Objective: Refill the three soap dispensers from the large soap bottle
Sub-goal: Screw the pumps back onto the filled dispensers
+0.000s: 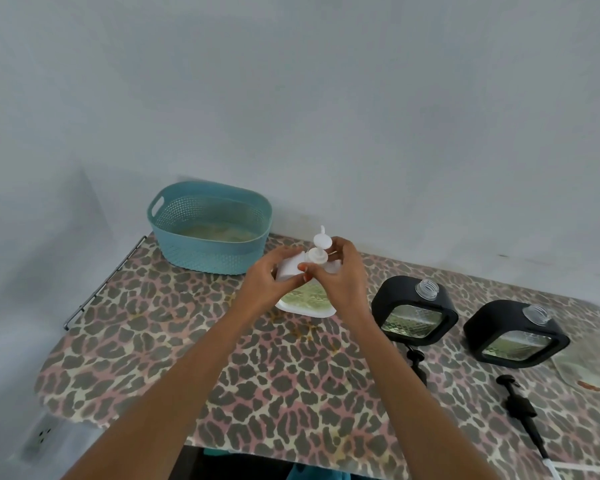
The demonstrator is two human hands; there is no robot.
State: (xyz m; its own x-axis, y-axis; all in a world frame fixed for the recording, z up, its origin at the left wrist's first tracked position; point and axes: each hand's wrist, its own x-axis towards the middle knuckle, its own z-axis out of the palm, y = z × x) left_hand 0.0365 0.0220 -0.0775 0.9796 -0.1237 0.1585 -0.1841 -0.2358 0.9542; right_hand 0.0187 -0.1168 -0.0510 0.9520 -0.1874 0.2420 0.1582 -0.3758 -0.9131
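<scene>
The person holds the white dispenser (307, 301) just above the counter (153, 341), tipped a little toward the camera, in front of the teal basket (208, 251). The left hand (272, 277) grips its upper body with fingers (284, 256) curled round the shoulder. The right hand (342, 275) has its fingers (340, 247) closed narrowly on the collar of the white pump (321, 242), which sits in the neck. That looks like a twisting grip, though whether the pump is going on or coming off cannot be told from this view.

To the right stand two black dispensers, the nearer (395, 289) and the farther (489, 320), well apart from the hands. Both have bare threaded necks, and their black pumps (416, 362) (520, 407) lie loose on the counter in front of them. Greenish soap shows through the windows of all three, but the levels are hard to read.

The work seems to be somewhere in the middle: two dispensers are open and uncapped, and one is being handled at the cap. If the white one is being closed, it is probably filled, and the black pair are left to top up and recap. If it is being opened, pouring has likely not begun. The large soap bottle is not clearly in view; a pale shape (582, 368) at the right edge may be it, but that is uncertain.
</scene>
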